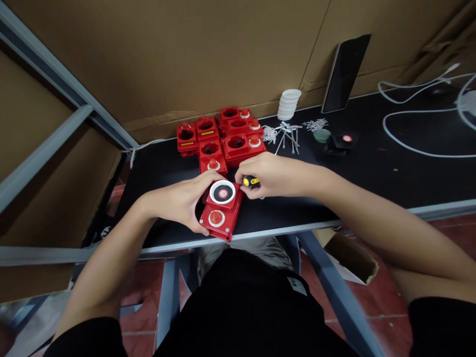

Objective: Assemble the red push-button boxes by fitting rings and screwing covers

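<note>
My left grip (182, 201) is closed on the red box (231, 213), just to its right, at the tabletop's (290, 213) front edge. My right grip (262, 173) holds the screwdriver (252, 182); its tip I cannot see. I should keep the box steady, the tool straight. Beyond my grips, other red boxes (234, 157) limit the room; rightward is freer.

Straight back, a bunch of red boxes (243, 154) blocks the way to the cardboard wall (223, 59). Bare bench (390, 178) lies left of them and, wider, at right, bounded by a looping white cable (427, 155). Stacked white rings (288, 105) obstruct the back.
</note>
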Demonstrator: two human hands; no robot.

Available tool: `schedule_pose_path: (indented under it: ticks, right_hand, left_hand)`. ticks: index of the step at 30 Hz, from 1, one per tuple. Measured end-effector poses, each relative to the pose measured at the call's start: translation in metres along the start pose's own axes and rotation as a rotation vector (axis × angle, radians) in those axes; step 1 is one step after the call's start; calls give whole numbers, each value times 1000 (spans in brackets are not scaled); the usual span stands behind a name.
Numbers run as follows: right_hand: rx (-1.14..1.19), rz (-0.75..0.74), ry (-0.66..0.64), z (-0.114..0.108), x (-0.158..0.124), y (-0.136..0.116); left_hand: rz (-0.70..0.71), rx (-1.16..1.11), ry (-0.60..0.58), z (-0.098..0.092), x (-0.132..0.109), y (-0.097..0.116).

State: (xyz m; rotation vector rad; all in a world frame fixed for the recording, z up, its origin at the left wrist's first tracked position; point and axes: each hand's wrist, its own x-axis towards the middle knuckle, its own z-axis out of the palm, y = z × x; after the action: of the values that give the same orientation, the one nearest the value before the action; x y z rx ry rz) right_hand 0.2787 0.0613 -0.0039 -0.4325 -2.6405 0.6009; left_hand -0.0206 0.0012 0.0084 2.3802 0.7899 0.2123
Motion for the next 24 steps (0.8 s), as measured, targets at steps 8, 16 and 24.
schedule_pose_path:
  ticks: [8,16,24]
  right_hand:
    - [-61,13,214,-28,-8,9]
    - [-473,855,518,-118,-51,94]
    - [-470,961,354,-122,-76,158]
  left_hand:
    - [-9,-24,23,0,1,1]
    - [9,-73,45,5,1,-6]
    - [22,-69,67,7,2,-1]
